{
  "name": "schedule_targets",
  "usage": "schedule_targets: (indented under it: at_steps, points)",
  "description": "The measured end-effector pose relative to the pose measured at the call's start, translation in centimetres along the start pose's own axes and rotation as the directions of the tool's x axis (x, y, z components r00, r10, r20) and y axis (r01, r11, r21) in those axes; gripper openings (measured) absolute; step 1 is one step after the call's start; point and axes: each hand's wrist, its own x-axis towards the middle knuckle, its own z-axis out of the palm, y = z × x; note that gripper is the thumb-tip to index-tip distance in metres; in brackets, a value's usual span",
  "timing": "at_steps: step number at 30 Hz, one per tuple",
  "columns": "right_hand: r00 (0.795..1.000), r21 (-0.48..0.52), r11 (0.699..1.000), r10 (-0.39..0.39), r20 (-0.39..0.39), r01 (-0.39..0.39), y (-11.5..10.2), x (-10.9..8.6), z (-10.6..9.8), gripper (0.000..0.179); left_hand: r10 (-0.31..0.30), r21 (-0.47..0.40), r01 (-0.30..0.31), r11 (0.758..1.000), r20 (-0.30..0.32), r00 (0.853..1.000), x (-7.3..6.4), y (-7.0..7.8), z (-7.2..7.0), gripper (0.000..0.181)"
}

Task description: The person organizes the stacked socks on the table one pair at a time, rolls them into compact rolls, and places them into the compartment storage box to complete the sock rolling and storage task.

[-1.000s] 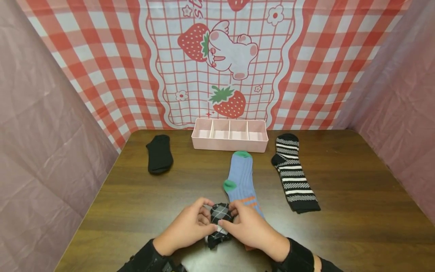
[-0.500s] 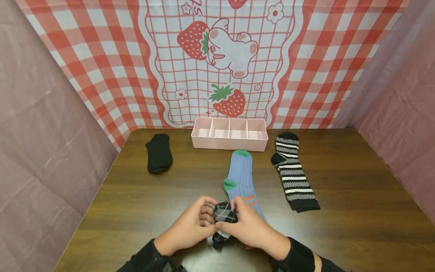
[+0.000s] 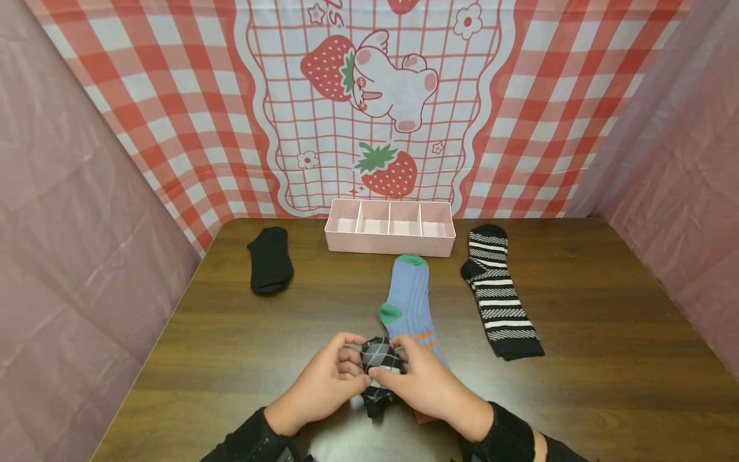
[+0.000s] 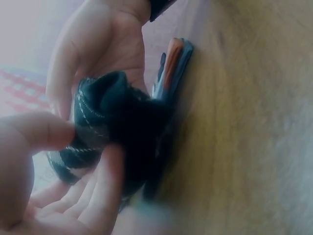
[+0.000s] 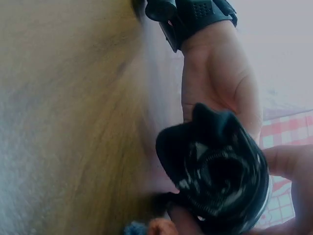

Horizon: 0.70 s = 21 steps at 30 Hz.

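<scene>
A black, grey and white argyle sock point(image 3: 378, 354) is held bunched between both hands just above the table, near its front. On its left side, the left hand point(image 3: 319, 385) grips it between thumb and fingers. The right hand point(image 3: 433, 388) pinches it from the other side, thumb across the front. In the right wrist view, the end of the sock point(image 5: 220, 176) shows as a rolled spiral with a loose dark flap. A blue sock point(image 3: 408, 295) with green heel and toe and orange stripes lies behind, partly hidden by the right hand.
A pink box point(image 3: 389, 244) with several compartments stands at the table's back edge. A black sock point(image 3: 270, 262) lies at the left, a black-and-white striped sock point(image 3: 501, 295) at the right. A checkered cloth point(image 3: 190, 115) hangs behind the wooden table point(image 3: 231, 359).
Both hands have stayed in nearly the same place. The argyle sock has turned and become more compact between the fingers, its lower end now shorter. The other socks and the box have not moved.
</scene>
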Motion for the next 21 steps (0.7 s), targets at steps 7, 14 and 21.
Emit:
schedule_targets:
  at_steps: [7, 14, 21]
  points:
    - [0.996, -0.134, 0.99, -0.063, -0.066, 0.054, -0.17, 0.1, -0.22, 0.055, 0.005, -0.027, -0.006, 1.0, -0.032, 0.999, 0.09, 0.24, 0.42, 0.051]
    - [0.999, -0.047, 0.998, -0.043, -0.024, 0.042, -0.71, -0.08, -0.52, 0.051, 0.005, -0.022, -0.006, 1.0, -0.048, 0.999, 0.12, 0.24, 0.51, 0.051]
    - [0.997, 0.21, 0.978, 0.002, 0.08, -0.019, -0.75, 0.11, -0.99, 0.035, 0.052, -0.005, -0.052, 0.999, -0.044, 0.998, 0.16, -0.16, 0.43, 0.051]
